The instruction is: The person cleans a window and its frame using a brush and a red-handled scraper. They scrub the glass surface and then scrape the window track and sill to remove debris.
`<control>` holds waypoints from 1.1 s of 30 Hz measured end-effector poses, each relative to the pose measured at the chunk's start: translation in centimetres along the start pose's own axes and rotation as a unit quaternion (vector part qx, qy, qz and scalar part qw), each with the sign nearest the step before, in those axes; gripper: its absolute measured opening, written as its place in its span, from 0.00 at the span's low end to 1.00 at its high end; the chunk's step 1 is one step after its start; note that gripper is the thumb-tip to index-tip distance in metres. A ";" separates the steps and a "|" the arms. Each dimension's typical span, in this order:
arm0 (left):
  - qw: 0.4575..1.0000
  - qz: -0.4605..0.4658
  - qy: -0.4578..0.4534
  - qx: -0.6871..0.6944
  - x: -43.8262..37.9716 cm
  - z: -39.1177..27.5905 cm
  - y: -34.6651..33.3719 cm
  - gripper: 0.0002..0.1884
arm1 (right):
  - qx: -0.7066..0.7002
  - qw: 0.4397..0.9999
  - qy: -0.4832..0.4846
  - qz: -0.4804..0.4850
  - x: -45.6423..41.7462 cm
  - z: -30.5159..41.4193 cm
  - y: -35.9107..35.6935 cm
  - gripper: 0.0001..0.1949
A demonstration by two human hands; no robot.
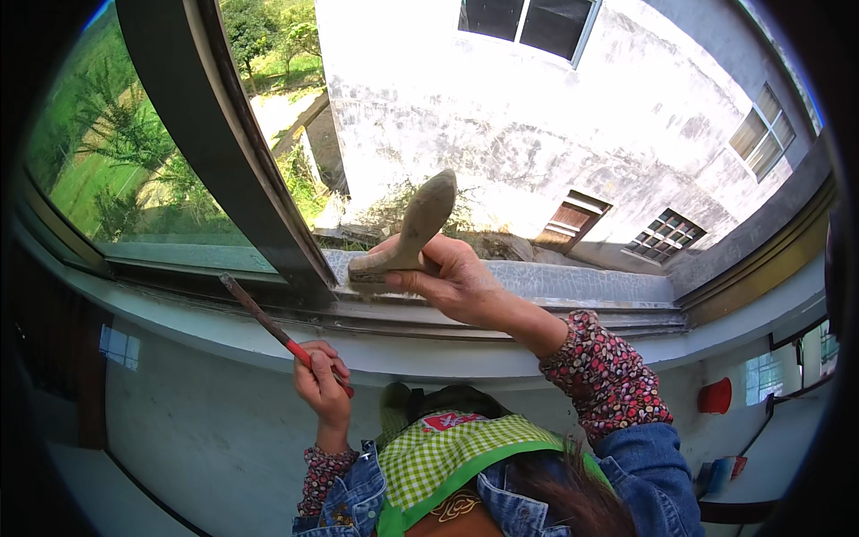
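Observation:
My right hand [463, 285] grips a flat paintbrush with a wooden handle [427, 209]. Its handle points up, and its short bristles [368, 287] face down at the sliding-window track [429, 317], beside the foot of the dark sash frame [295, 248]. Whether the bristles touch the track I cannot tell. Lower and to the left, my left hand [323, 379] is closed around the red handle of a slim, rusty metal tool [258, 314]. The tool's flat tip points up and left towards the window frame, over the pale inner sill [221, 339].
A glass pane [168, 194] fills the left side of the window; the middle stands open above a tiled outer ledge [577, 282]. Outside rises a stained white building wall [470, 127]. On the floor behind at right are a red bucket [715, 396] and a blue container [719, 475].

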State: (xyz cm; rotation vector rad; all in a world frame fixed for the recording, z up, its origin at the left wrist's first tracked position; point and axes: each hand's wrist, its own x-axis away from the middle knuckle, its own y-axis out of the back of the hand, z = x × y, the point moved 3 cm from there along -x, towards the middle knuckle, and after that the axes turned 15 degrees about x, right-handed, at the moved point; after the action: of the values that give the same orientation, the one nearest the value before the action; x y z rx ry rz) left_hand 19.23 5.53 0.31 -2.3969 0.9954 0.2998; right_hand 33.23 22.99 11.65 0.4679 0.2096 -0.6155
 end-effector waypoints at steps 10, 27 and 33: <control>0.997 0.047 -0.040 -0.045 0.0 0.4 -0.4 0.14 | 0.058 0.978 -0.181 0.085 3.5 -4.6 4.9 0.11; 0.996 0.029 -0.017 -0.084 0.0 1.2 0.7 0.15 | 0.017 0.993 -0.114 0.015 1.3 -5.4 1.8 0.11; 0.997 0.020 0.031 -0.066 -0.4 1.2 0.8 0.13 | -0.095 0.991 -0.048 -0.083 2.4 -1.7 3.3 0.10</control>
State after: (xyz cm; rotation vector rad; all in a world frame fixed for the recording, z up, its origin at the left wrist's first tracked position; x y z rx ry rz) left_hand 18.45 5.96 -0.88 -2.5211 1.0826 0.3173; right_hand 37.00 24.98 10.52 0.2373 0.2146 -0.7722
